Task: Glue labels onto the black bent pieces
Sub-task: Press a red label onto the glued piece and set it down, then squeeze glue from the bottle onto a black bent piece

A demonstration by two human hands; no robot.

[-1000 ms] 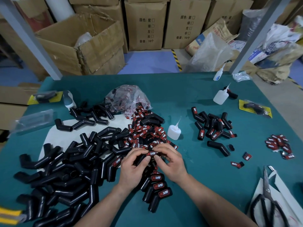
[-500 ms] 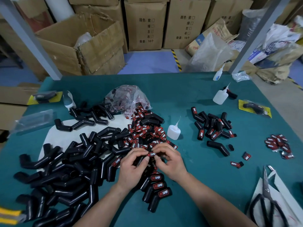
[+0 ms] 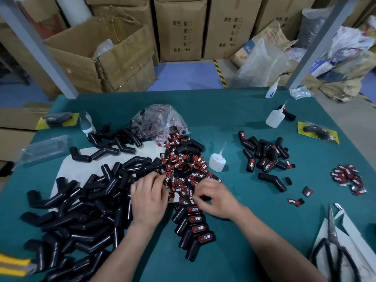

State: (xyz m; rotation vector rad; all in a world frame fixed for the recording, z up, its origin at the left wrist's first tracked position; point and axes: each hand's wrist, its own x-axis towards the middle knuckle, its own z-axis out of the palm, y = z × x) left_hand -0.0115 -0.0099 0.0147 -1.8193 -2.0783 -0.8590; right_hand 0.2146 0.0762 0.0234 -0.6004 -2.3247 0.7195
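While both palms face down | left hand (image 3: 149, 197), right hand (image 3: 215, 197) | fingers curled, grasp unclear

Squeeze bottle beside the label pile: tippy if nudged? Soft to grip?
Probably steady: the squeeze bottle is squat, with only a thin nozzle up top. Its translucent plastic walls likely give when gripped. Looks light, so a nudge may slide it.

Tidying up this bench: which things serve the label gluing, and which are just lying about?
In use: black bent pieces, loose labels, glue bottle, finished labelled pieces.
Lying about: scissors, carded pack, open cardboard box.
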